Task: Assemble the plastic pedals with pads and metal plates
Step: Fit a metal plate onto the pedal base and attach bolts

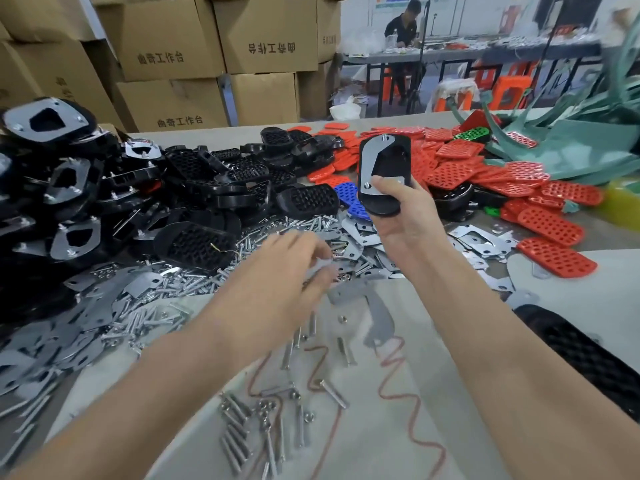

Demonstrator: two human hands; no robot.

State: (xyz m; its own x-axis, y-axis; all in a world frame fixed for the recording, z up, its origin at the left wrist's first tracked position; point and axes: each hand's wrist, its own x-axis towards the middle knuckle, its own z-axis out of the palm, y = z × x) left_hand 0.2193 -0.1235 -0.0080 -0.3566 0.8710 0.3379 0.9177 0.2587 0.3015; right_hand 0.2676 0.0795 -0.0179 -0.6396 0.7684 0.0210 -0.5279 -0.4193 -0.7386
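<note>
My right hand [403,216] grips a black plastic pedal [382,174] upright above the table, its back towards me. A silver metal plate [372,157] lies on that back, my thumb presses its lower end, and a bolt sticks up at the top. My left hand [294,268] is blurred over the heap of loose bolts [194,282] and seems to pinch a small silver piece; what it is I cannot tell. Another metal plate [375,317] lies flat on the cloth between my arms.
Finished black pedals with plates [69,174] pile up at the left, bare black pedals [239,171] behind the bolts. Red pads [460,164] spread at the right, blue pads [346,194] by the held pedal. Cardboard boxes stand behind; a person sits at a far table.
</note>
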